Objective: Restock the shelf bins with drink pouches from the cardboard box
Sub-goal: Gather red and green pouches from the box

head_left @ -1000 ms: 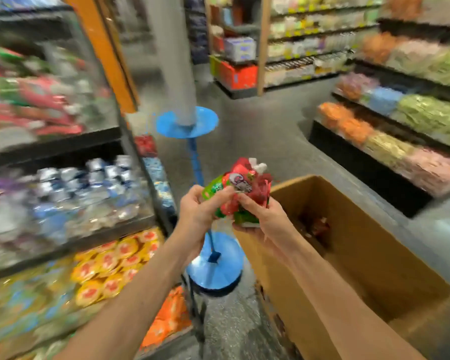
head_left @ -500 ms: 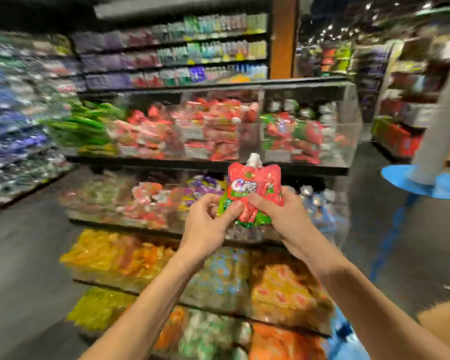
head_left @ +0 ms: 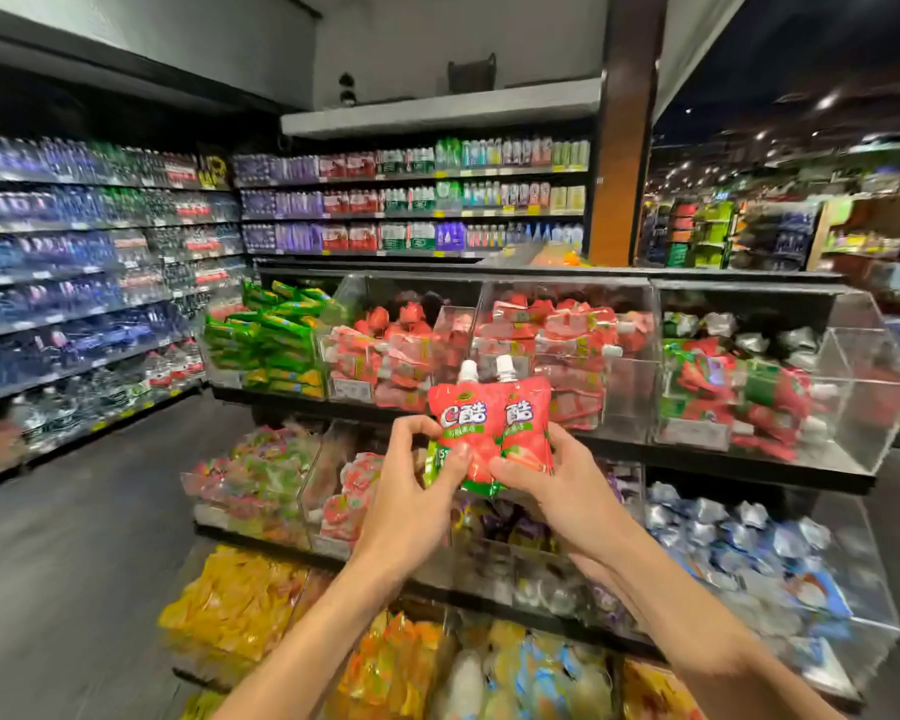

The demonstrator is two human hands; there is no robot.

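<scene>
Left hand (head_left: 411, 506) and right hand (head_left: 562, 491) have fanned red, white-capped pouches (head_left: 489, 423) apart.

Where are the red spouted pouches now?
Centre of the head view: the red spouted pouches are held upright by the left hand and right hand, in front of the top-row red-pouch bin.

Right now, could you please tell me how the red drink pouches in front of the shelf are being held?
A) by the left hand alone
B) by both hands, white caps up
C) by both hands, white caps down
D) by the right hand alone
B: the left hand and the right hand both grip the lower half of the red drink pouches, whose white caps point up.
</scene>
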